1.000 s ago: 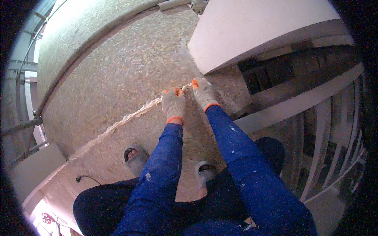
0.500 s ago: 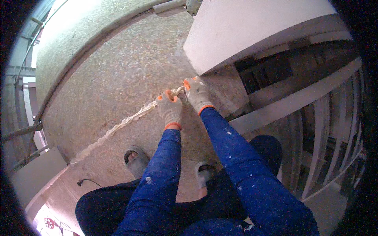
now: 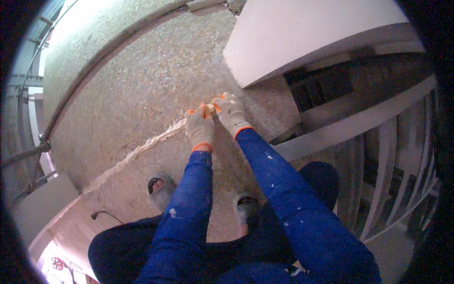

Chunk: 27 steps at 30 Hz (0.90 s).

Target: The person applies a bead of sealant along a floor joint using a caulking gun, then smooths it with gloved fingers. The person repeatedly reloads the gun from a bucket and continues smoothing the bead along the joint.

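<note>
A long cream strip (image 3: 163, 136), thin and crumpled like twisted plastic film or cloth, runs diagonally over the rough speckled floor (image 3: 142, 94) from the lower left up to my hands. My left hand (image 3: 200, 130), in a pale knitted glove with orange fingertips, closes around the strip near its upper end. Just to the right, my right hand (image 3: 231, 113), gloved alike, pinches the same strip. A short bit of it shows between the two hands. Whatever lies under the fingers is hidden.
My feet in grey slippers (image 3: 163, 191) are on the floor below the strip. A white panel (image 3: 302, 38) stands at the upper right, with a slatted railing (image 3: 354, 125) to the right. A pipe (image 3: 90, 75) curves along the left. A black cable end (image 3: 106, 215) lies at lower left.
Both hands have shifted slightly left and drawn closer together, so less of the strip shows between them. The view has also shifted a little.
</note>
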Tool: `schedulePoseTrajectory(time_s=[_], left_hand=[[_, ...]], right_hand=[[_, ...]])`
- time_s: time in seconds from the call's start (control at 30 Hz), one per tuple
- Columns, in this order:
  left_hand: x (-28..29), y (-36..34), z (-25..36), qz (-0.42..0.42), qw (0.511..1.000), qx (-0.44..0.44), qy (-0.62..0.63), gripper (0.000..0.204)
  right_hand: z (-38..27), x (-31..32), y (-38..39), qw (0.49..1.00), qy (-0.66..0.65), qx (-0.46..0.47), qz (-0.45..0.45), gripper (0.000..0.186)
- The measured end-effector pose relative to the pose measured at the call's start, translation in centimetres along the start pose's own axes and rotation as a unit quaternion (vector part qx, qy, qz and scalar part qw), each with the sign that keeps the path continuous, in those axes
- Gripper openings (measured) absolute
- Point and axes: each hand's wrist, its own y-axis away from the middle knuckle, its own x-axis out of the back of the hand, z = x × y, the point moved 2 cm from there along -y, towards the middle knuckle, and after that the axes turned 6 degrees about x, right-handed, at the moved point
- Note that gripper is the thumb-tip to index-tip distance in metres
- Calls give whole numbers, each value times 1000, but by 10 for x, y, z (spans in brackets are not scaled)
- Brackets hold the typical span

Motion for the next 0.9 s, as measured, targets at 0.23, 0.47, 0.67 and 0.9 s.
schedulePoseTrajectory(time_s=[0.23, 0.47, 0.67, 0.9], left_hand=[[10, 21, -21, 142, 988, 12, -67, 30], [23, 13, -44, 28, 994, 42, -95, 32], [22, 15, -55, 171, 985, -4, -20, 26], [18, 5, -46, 50, 995, -11, -87, 30]], right_hand=[[-3, 5, -1, 999, 13, -45, 25, 13], [-20, 4, -11, 998, 11, 14, -63, 14], [-25, 7, -13, 1000, 10, 19, -4, 14], [-32, 6, -19, 994, 36, 46, -88, 12]])
